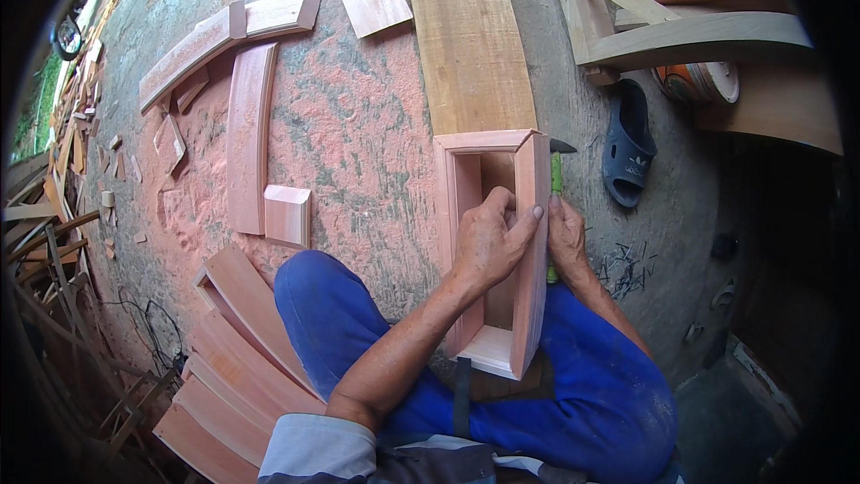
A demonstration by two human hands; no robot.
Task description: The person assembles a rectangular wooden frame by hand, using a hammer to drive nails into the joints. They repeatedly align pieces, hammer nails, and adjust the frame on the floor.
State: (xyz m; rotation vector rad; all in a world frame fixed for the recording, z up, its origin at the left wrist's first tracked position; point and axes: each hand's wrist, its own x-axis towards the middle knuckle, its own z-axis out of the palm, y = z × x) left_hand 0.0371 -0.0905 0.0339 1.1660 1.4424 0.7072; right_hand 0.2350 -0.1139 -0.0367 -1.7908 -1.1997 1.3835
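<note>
A rectangular box-like frame of pinkish wood with mitred, moulded edges lies lengthwise before me, its near end between my legs. My left hand reaches over the opening and is closed on the right-hand rail, thumb on top and fingers curled inside. Against the outer face of that same rail, my right hand is closed, its thumb near the left thumb. The rail hides part of its fingers, and I cannot make out anything small between them. Partly behind my right hand lies a hammer with a green handle and a dark head.
A long plank runs away beyond the frame. Moulded wood pieces lie on sawdust at left, with stacked boards nearer. On the right are scattered nails, a blue slipper, a paint can and curved wooden parts.
</note>
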